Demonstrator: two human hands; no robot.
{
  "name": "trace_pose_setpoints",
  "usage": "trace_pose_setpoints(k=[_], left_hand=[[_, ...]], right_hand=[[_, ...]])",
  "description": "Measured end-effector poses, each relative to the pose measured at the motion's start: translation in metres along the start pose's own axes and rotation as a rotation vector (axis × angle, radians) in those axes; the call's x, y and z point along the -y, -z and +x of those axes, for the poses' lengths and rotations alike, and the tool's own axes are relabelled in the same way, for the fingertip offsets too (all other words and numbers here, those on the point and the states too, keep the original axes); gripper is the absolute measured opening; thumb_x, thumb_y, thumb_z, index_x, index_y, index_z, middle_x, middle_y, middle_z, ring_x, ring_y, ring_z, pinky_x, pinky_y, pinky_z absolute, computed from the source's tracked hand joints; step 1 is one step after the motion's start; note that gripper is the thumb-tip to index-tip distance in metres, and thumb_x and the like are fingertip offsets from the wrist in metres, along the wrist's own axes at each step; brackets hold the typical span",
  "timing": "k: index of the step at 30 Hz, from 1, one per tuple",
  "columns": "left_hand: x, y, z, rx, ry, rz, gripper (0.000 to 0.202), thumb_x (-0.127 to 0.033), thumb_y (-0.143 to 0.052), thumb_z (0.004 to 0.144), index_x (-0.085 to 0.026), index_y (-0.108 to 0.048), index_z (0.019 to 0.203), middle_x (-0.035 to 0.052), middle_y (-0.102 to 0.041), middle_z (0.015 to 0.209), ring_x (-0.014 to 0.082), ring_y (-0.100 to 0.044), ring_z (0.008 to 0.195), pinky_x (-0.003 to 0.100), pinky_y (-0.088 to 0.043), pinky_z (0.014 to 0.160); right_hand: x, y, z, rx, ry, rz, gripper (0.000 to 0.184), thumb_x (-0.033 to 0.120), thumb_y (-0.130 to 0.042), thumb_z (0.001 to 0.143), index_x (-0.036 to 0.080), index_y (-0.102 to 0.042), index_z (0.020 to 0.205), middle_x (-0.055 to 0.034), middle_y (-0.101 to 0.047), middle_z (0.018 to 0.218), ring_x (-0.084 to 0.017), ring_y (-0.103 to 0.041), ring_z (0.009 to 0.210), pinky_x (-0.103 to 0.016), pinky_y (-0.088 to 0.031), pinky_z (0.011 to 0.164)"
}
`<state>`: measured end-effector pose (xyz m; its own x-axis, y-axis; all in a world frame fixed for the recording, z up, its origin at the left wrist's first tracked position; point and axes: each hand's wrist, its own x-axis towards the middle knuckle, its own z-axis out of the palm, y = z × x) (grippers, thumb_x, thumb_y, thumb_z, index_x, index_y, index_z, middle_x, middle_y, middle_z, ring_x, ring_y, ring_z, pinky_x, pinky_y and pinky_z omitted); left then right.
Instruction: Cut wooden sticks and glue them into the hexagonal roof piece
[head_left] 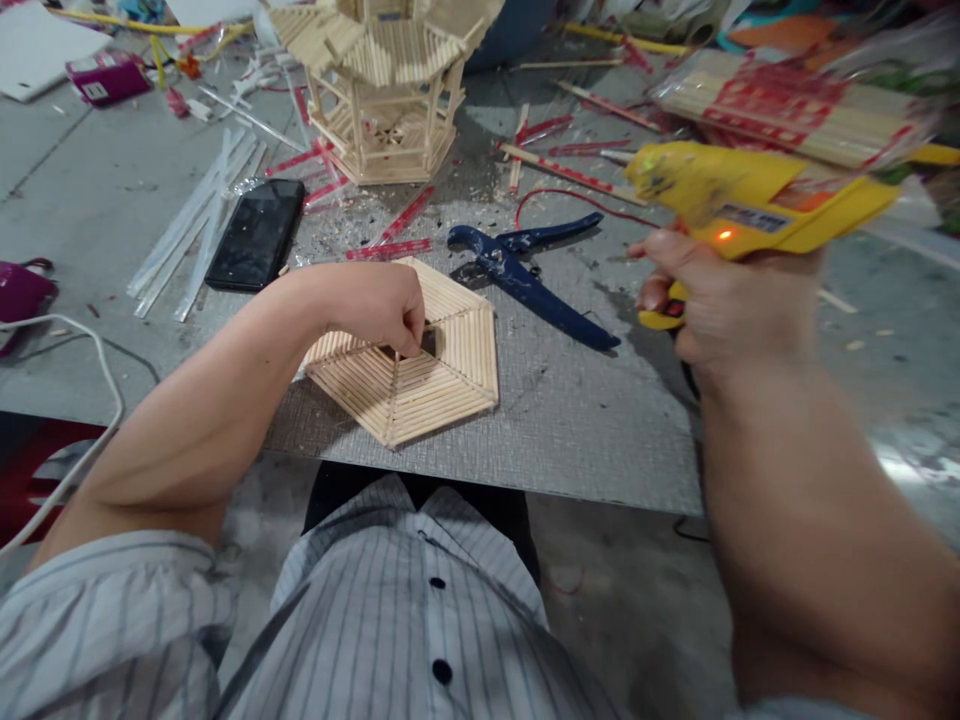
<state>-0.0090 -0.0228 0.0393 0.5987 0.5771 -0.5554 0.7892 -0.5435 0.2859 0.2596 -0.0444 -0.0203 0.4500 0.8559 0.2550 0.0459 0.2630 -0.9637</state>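
Pinching: my left hand (pixel 379 305), fingers closed on the centre hole of the stick hexagon (pixel 450 375).
Gripping: my right hand (pixel 724 305) clamped on the glue gun (pixel 750 195), held above the table.
Progress: I judge six panels joined; centre gap open.

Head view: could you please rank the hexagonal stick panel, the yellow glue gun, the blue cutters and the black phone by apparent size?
1. yellow glue gun and hexagonal stick panel: about alike; the gun is raised, nearer the camera, so I leave these two unranked.
2. blue cutters
3. black phone
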Motion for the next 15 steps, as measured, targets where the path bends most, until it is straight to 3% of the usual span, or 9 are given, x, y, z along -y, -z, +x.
trace_pose_setpoints(k=[9, 15], left_hand=[[-0.0037, 0.0006, -0.0016, -0.01, 0.001, 0.02, 0.024, -0.028, -0.058, 0.075, -0.017, -0.076, 0.087, 0.002, -0.074, 0.083, 0.0128, -0.062, 0.075, 0.023, -0.042, 0.071], [-0.0046, 0.0001, -0.0011, -0.005, 0.034, 0.035, 0.029, -0.031, -0.057, 0.074, -0.021, -0.076, 0.093, 0.0005, -0.074, 0.083, 0.0152, -0.063, 0.082, 0.026, -0.042, 0.08]], right_hand=[[0.0009, 0.0003, -0.0004, 0.016, 0.013, 0.003, 0.023, 0.019, -0.075, 0.046, 0.018, -0.059, 0.062, 0.0041, -0.057, 0.059, -0.006, -0.048, 0.038, -0.018, -0.034, 0.025], [0.0, 0.0014, -0.0008, 0.025, -0.011, -0.029, 0.02, 0.016, -0.074, 0.051, 0.018, -0.058, 0.062, 0.005, -0.057, 0.06, -0.006, -0.049, 0.039, -0.018, -0.034, 0.026]])
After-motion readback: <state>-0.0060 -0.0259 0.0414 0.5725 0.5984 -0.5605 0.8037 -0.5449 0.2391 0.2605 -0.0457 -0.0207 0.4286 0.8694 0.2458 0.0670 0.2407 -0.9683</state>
